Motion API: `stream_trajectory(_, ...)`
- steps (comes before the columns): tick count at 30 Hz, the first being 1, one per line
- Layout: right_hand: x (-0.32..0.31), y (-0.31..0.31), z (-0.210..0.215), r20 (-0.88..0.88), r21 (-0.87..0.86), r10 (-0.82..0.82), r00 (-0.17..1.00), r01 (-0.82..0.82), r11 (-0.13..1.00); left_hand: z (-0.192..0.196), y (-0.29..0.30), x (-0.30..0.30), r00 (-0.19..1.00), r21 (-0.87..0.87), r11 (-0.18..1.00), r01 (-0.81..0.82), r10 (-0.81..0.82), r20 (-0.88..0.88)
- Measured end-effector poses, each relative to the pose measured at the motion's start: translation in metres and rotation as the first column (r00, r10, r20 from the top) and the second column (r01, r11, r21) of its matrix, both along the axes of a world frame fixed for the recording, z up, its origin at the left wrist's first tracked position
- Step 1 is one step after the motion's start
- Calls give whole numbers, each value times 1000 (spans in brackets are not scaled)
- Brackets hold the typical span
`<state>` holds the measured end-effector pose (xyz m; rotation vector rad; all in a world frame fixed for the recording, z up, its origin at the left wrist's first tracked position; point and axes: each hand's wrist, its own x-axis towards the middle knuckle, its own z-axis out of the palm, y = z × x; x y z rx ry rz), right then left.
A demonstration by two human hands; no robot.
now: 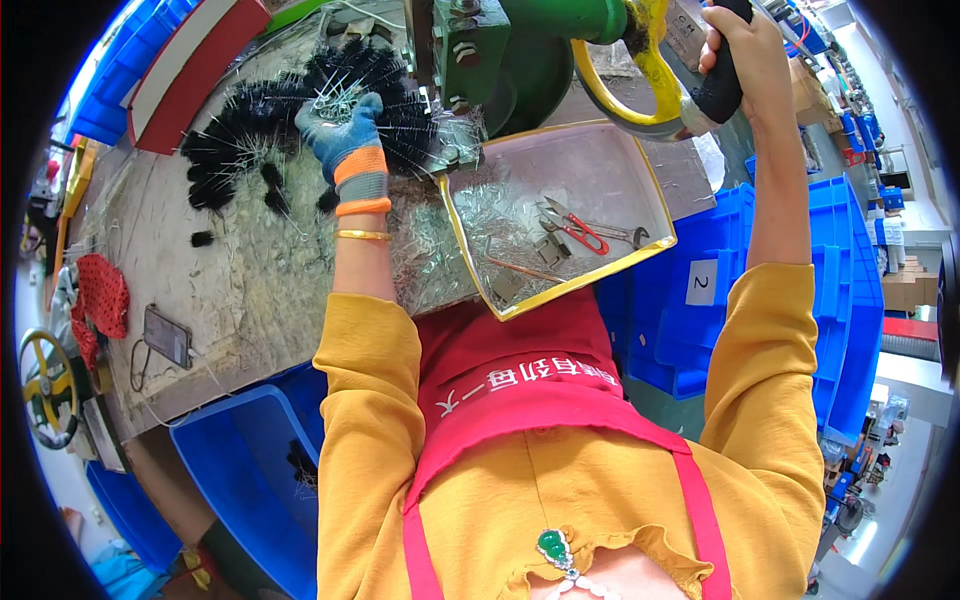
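My left hand (343,135), in a blue and grey glove with an orange cuff, is in among black bristle brushes (225,140) with thin twisted wire stems. Its fingers are bent together over a cluster of silvery wire ends (335,103); what lies between them is hidden. My bare right hand (745,60) is wrapped round the black handle (718,92) of a yellow handwheel (655,75). This wheel belongs to a green bench press (545,65), whose metal front stands just right of the brushes.
A yellow-rimmed tray (560,287) holds red-handled snips (580,232), a wrench (625,233) and wire scraps. On the worn bench (250,290) lie a phone (168,335) and a red cloth (100,295). Blue bins (700,290) stand right and below left.
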<state>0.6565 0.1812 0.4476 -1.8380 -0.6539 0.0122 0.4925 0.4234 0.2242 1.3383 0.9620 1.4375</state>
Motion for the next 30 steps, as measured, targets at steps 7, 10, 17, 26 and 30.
stream_trajectory(7, -22, -14, -123, 217, 393, 8, 976, -95, 914, 26, -13, -7, 996, -29, 996, 89, -88, 29)
stream_trajectory(10, -25, -15, -99, 171, 315, -79, 982, 21, 949, 13, 1, -13, 960, -56, 980, 190, -174, 218)
stream_trajectory(17, -18, -19, -45, 92, 58, -11, 996, 6, 998, 15, 0, -3, 889, -250, 959, 133, -4, 458)
stream_trajectory(26, 4, -12, -41, 148, 57, 45, 988, -54, 997, 13, 1, -4, 973, -174, 984, -28, 67, 222)
stream_trajectory(30, -18, -17, -115, 246, 342, -18, 969, -70, 937, 12, 4, 4, 936, 50, 999, 14, -31, 351)
